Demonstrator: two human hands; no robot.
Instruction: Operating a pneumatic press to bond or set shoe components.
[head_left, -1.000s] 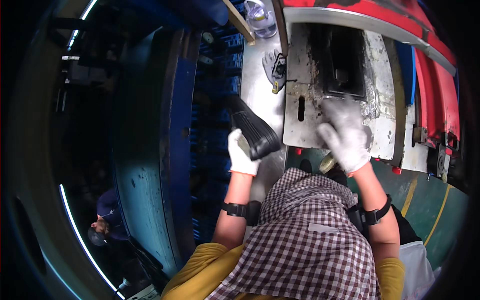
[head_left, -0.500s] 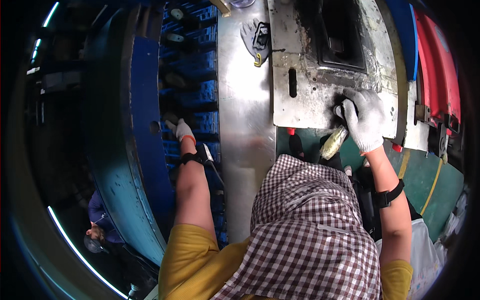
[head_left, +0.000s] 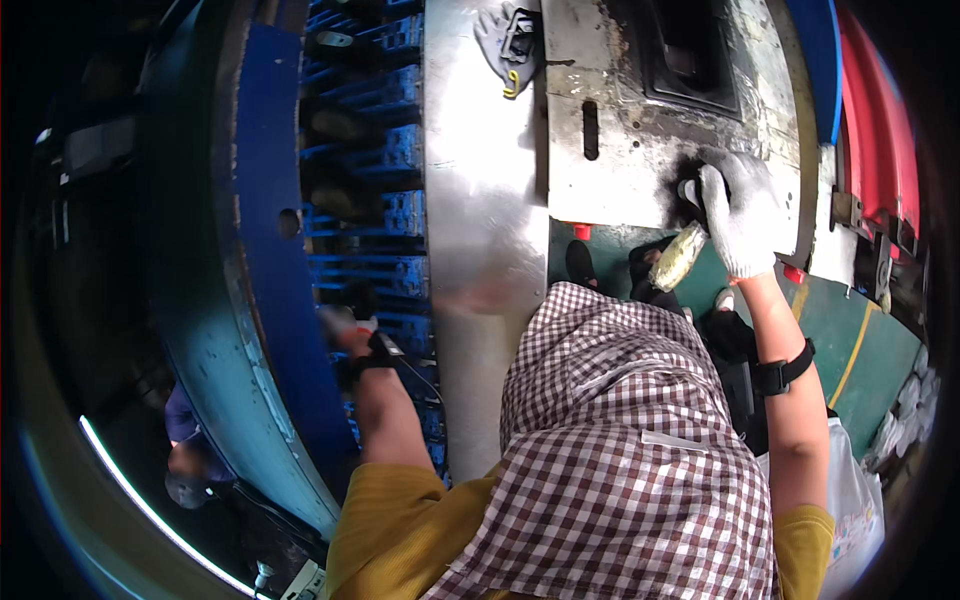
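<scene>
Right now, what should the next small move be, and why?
Probably steady the left hand at the blue rack before it grips or releases anything: it looks blurred, and whether it holds something can't be made out. The right hand is away at the metal plate, so it gives no support there.

The counter [head_left: 480, 180] is faced with smooth, glossy metal. To its right, the plate [head_left: 625, 190] is made of scuffed metal, the handle [head_left: 678, 258] looks wrapped in crinkled, shiny film, the right hand [head_left: 740, 212] is covered by matt knitted cloth, and the apron [head_left: 620, 440] is made of cloth. Left of the counter, the beam [head_left: 272, 140] is coated with chipped paint.
</scene>
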